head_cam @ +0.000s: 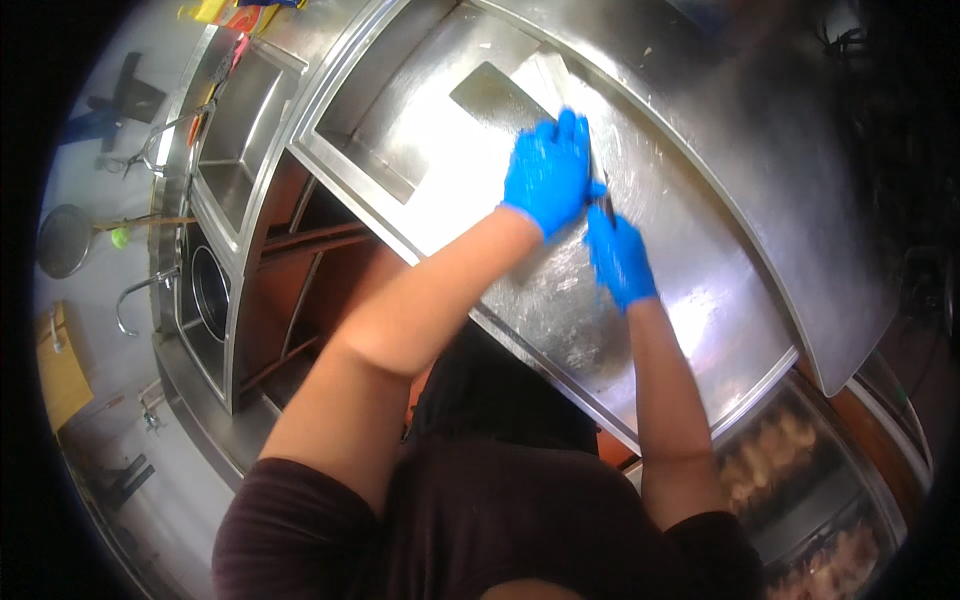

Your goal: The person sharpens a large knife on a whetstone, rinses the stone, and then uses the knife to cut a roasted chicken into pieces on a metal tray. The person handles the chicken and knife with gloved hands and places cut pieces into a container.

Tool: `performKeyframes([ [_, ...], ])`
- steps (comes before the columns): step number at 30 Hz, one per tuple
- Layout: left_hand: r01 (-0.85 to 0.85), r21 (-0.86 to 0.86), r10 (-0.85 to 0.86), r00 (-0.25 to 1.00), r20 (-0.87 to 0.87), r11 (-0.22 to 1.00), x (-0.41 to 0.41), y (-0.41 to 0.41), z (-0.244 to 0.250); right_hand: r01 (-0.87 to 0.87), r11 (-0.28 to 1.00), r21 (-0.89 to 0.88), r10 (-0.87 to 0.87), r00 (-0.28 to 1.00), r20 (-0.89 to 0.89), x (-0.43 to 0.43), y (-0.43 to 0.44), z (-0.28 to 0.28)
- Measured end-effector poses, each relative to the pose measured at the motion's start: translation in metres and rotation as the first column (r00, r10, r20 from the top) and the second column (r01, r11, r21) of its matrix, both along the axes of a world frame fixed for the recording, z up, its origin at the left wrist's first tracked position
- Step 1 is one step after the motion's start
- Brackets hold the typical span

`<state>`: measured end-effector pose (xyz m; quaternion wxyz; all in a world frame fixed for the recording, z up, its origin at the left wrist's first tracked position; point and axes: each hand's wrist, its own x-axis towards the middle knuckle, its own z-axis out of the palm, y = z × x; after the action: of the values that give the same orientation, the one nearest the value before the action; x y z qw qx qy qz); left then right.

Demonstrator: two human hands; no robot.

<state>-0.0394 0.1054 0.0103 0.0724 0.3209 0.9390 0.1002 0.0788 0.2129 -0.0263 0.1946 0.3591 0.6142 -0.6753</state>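
My left hand, in a blue glove, lies palm down with fingers extended over the stainless steel worktop. Its thumb side touches a narrow tool with a dark handle; most of that tool is hidden. My right hand, also blue-gloved, is closed around the handle's near end. Beyond the left fingers lies a flat, dark greyish rectangular piece, perhaps a blade or plate. Beside it is a pale strip, whose kind I cannot make out.
Raised metal rims edge the worktop. Left stand a steel sink, a faucet and a round dark pan. A strainer hangs on the wall. Lower right, metal trays hold skewered food and pinkish pieces.
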Motion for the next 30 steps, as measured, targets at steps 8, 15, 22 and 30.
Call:
performKeyframes([
  [8, 0.028, 0.116, -0.012, 0.991, -0.136, 0.993, 0.025, -0.014, -0.025, -0.012, 0.986, 0.164, 0.017, 0.999, -0.028, 0.025, -0.009, -0.013],
  [15, 0.053, 0.022, -0.053, 0.998, -0.029, 0.998, 0.043, -0.018, -0.027, -0.082, 0.972, 0.219, 0.072, 0.996, 0.053, 0.034, -0.011, -0.019],
  [22, 0.044, 0.006, -0.044, 0.997, -0.06, 0.999, -0.016, -0.006, -0.012, -0.018, 0.998, 0.058, 0.016, 0.999, 0.037, -0.013, -0.006, 0.008],
  [30, 0.028, -0.036, -0.03, 0.998, -0.046, 0.999, -0.021, -0.003, -0.008, -0.043, 0.999, 0.01, 0.043, 0.998, 0.043, -0.014, 0.001, -0.001],
])
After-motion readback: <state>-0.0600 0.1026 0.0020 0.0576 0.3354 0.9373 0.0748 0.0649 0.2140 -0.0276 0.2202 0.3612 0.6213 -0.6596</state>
